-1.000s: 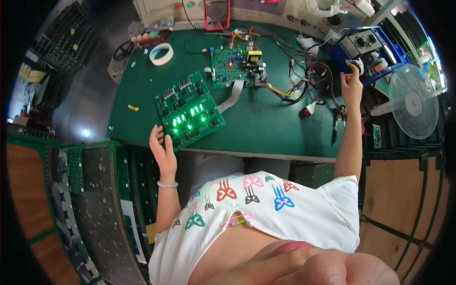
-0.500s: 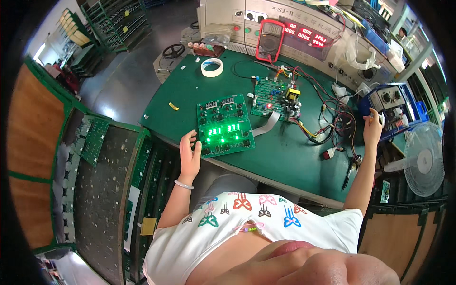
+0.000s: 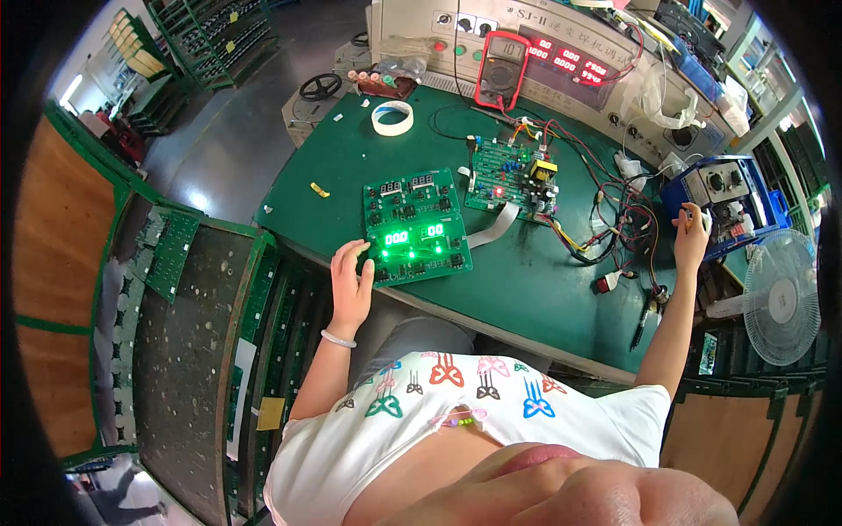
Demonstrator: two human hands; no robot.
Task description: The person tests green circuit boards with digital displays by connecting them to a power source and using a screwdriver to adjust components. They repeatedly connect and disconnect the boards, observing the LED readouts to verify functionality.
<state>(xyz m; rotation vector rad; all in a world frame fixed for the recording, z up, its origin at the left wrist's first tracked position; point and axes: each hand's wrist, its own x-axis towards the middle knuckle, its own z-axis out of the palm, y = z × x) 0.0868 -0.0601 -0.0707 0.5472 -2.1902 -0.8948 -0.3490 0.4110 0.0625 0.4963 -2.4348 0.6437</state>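
Note:
My left hand [image 3: 350,285] is at the left edge of a green display circuit board [image 3: 419,210], fingers stretched and apart, fingertips touching the edge. Lit green digits and small lamps glow on the board's nearer half; its farther half is unlit. A grey ribbon cable [image 3: 495,226] runs from it to a second circuit board [image 3: 511,178] with a yellow transformer and a red lamp. Over on the right, my right hand [image 3: 691,232] is beside a blue box with knobs [image 3: 726,197]. Its fingers are bent together at the box's front; what they hold, if anything, is hidden.
Behind the boards, a red multimeter [image 3: 502,70] leans against a grey test console [image 3: 579,96] with red readouts. Tangled wires [image 3: 614,219] spread left of my right forearm. A tape roll [image 3: 392,118] sits at the back left, a white fan [image 3: 782,298] at right, a rack [image 3: 184,342] at left.
The green digits on the display board, the multimeter reading and some red console readouts have changed. My left fingers have moved slightly onto the board's edge. My right hand has barely shifted.

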